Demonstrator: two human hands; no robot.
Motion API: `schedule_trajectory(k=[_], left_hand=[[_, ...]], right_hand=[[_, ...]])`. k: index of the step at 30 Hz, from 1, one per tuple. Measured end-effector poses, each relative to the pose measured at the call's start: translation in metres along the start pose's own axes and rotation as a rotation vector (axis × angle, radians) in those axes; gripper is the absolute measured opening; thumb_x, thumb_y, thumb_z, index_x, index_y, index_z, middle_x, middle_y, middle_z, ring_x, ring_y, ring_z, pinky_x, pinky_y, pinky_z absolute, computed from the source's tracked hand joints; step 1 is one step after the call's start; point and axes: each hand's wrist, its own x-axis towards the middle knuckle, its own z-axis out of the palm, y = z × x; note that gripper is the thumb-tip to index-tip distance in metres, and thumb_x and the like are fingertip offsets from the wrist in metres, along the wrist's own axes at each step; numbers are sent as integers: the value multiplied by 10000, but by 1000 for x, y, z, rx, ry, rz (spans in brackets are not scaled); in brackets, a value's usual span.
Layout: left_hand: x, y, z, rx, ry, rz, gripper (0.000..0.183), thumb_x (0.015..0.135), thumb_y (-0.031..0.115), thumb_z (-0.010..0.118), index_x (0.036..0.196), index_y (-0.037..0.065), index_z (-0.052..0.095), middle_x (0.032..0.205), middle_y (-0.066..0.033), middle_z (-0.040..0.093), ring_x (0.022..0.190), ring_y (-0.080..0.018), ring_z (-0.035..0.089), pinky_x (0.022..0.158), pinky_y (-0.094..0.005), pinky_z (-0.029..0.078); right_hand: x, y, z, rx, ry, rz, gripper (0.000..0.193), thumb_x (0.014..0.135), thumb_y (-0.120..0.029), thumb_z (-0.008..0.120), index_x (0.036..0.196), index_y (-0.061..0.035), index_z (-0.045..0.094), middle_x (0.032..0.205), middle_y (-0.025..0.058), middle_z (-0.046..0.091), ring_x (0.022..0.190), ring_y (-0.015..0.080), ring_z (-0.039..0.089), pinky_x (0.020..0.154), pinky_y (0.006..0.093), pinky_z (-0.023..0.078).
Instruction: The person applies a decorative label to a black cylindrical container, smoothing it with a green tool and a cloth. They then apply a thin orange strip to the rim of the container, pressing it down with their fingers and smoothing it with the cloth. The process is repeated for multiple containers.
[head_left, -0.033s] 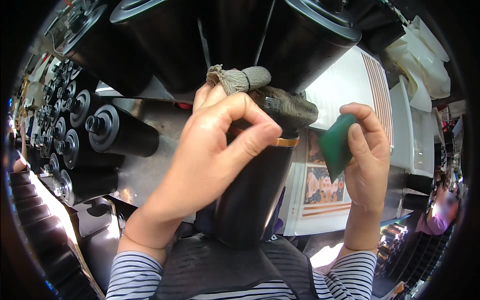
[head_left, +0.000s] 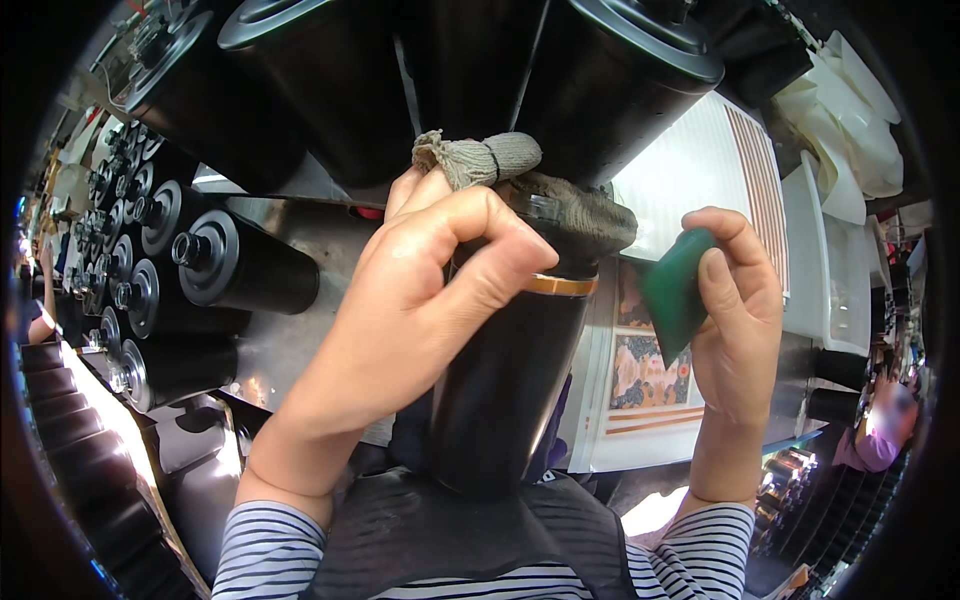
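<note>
A black cylinder (head_left: 497, 385) stands upright before me, a narrow orange-gold band (head_left: 565, 286) around its upper part. Over the band's left side is my left hand (head_left: 425, 255), its thumb and index finger pressed together; anything between them is hidden. A grey knit cloth roll (head_left: 490, 160), tied with a dark cord, lies just beyond its knuckles, and a dirty cloth-wrapped end (head_left: 585, 212) tops the cylinder. On the right, a thin green flat piece (head_left: 677, 285) with a pointed lower corner is pinched by my right hand (head_left: 738, 315), away from the cylinder.
Several large black cylinders (head_left: 460, 65) stand along the far side. More lie stacked at left (head_left: 245, 262). On the right, printed pattern sheets (head_left: 650, 365) lie beside a white plastic bin (head_left: 815, 260) and crumpled pale sheeting (head_left: 835, 115). Another person (head_left: 880, 430) appears at the far right.
My left thumb and index finger have shifted slightly up and left, showing more of the band. My right hand with the green piece has barely moved.
</note>
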Motion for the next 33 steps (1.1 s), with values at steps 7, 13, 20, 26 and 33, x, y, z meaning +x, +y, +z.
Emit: schedule_trajectory(k=[7, 13, 20, 26, 33], left_hand=[[3, 0, 10, 126, 52, 110, 120, 796, 149, 656, 812, 38, 616, 1260, -181, 533, 1192, -257, 435, 1021, -359, 282], [3, -1, 9, -101, 25, 40, 345, 953, 294, 467, 800, 20, 609, 1179, -162, 574, 1134, -231, 472, 1012, -337, 289], [-23, -5, 3, 7, 259, 84, 597, 937, 471, 442, 1249, -38, 463, 1240, -136, 486, 1214, -213, 433, 1082, -355, 263], [-62, -9, 17, -70, 179, 10, 824, 718, 207, 793, 1348, -81, 347, 1319, -195, 430, 1241, -318, 425, 1055, -380, 312], [-51, 16, 18, 646, -35, 232, 467, 831, 42, 568, 1295, 92, 542, 1309, -197, 509, 1339, -402, 313, 1076, -607, 128]], right_hand=[[4, -1, -1, -29, 27, 13, 245, 901, -115, 602, 1095, 26, 549, 953, 69, 613, 864, 84, 582, 775, 195, 472], [8, -24, 30, -670, 2, -492, 253, 860, -114, 649, 1058, 30, 586, 919, 74, 624, 807, 107, 590, 740, 202, 468], [13, -29, 51, -969, -131, -799, 290, 782, 19, 679, 1064, 29, 612, 895, 131, 654, 770, 185, 609, 694, 252, 474], [20, -33, 43, -1068, -171, -818, 279, 795, 27, 665, 1066, 39, 595, 922, 132, 649, 762, 177, 605, 664, 257, 491], [-9, 3, 9, -795, 257, -605, 313, 810, -6, 680, 1110, 7, 593, 1019, 106, 633, 779, 120, 589, 702, 237, 482]])
